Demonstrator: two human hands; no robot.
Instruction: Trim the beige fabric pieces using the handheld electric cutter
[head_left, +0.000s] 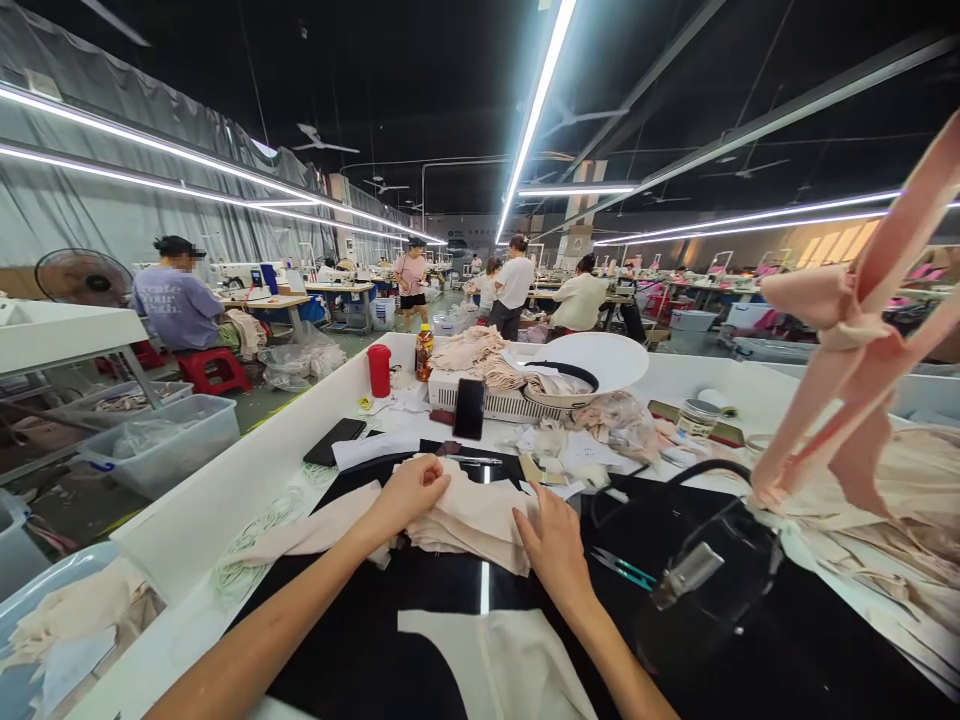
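Observation:
A stack of pale beige cut fabric pieces [472, 512] lies on the glossy black work surface [360, 610]. My left hand [411, 492] is closed at the stack's left upper side, thumb and fingers pinched together on the fabric. At the right edge rests my right hand [553, 540], its fingers stretched and apart, touching the cloth. Nearer to me lies a single beige fabric panel [517, 665] with a curved edge. A strip of the same cloth [319, 525] reaches out to the left under my left forearm. Teal-handled thread snips [624, 568] lie right of my right hand.
Behind the stack stand a phone [469, 408], a red cup [379, 370] and a bottle [424, 353]. On the right are a clear machine guard [720, 570] and hanging pink fabric strips [847, 350]. A blue tub [30, 680] of fabric sits lower left. Co-workers are farther back.

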